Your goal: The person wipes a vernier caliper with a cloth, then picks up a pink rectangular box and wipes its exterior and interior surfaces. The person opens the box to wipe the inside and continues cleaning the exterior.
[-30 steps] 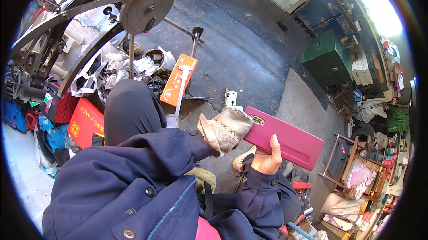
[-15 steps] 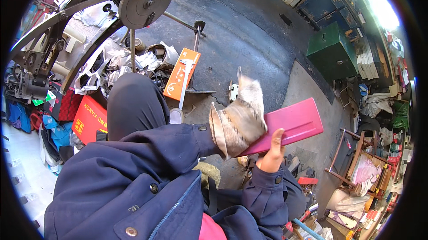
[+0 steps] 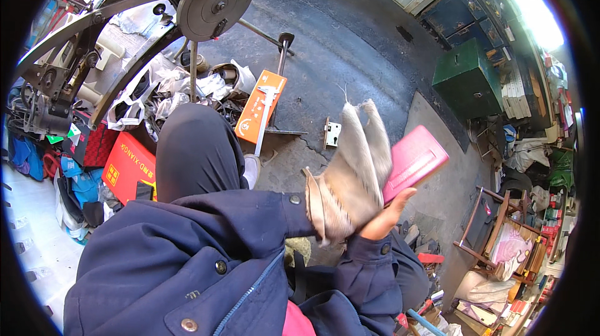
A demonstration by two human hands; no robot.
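A pale, worn cloth glove covers my left hand point(image 3: 350, 180), whose fingers stretch out away from me, with loose threads at the tips. This hand lies against the near left end of a flat pink rectangular case point(image 3: 415, 164) with a long shallow groove in its face. My bare right hand point(image 3: 384, 217) holds the case from below and the right, thumb raised along its near edge. The right fingers are mostly hidden behind the glove and the case. Whether the case contains anything cannot be seen.
Beyond my left knee, a caliper point(image 3: 265, 114) lies on an orange box point(image 3: 253, 120). A metal lock body point(image 3: 332, 132) is on the floor. A hand-wheel machine point(image 3: 215, 5) stands at the far left, a green metal box point(image 3: 467, 80) at the far right. A wooden folding chair point(image 3: 500, 236) is at right.
The pink case has tilted and swung more upright. My gloved left hand has straightened its fingers away from me and shifted slightly right and nearer, now covering more of my right hand.
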